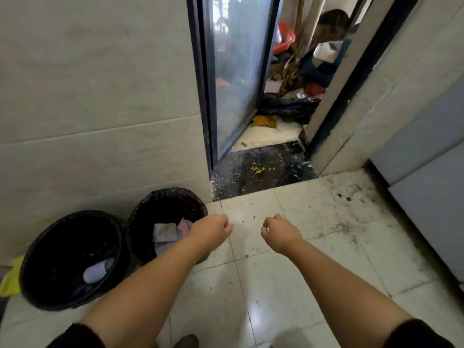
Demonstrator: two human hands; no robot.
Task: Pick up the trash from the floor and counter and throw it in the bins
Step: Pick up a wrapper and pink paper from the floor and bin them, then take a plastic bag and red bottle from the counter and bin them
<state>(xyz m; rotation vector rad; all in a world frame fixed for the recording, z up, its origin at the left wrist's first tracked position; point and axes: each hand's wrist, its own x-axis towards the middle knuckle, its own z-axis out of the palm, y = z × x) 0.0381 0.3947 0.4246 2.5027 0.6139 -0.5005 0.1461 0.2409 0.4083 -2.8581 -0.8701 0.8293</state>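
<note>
Two round bins lined with black bags stand against the wall at the lower left. The nearer bin (45, 247) holds a crumpled white wad (96, 271). The farther bin (163, 199) holds paper scraps (164, 231). My left hand (213, 228) hovers just beyond the right rim of the farther bin, fingers curled shut, nothing visible in it. My right hand (280, 233) is over the white floor tiles a short way to the right, also curled shut and empty. Small dark crumbs (253, 217) lie on the tile between my hands.
A glass door (236, 79) stands ajar above a black stone threshold (261, 169). Beyond it lie a black rubbish bag (286, 106), yellow wrappers (263, 121) and clutter. Dirt speckles the tiles (351, 194) by grey cabinets (431, 177) at right. A yellow bag (11, 277) sits at far left.
</note>
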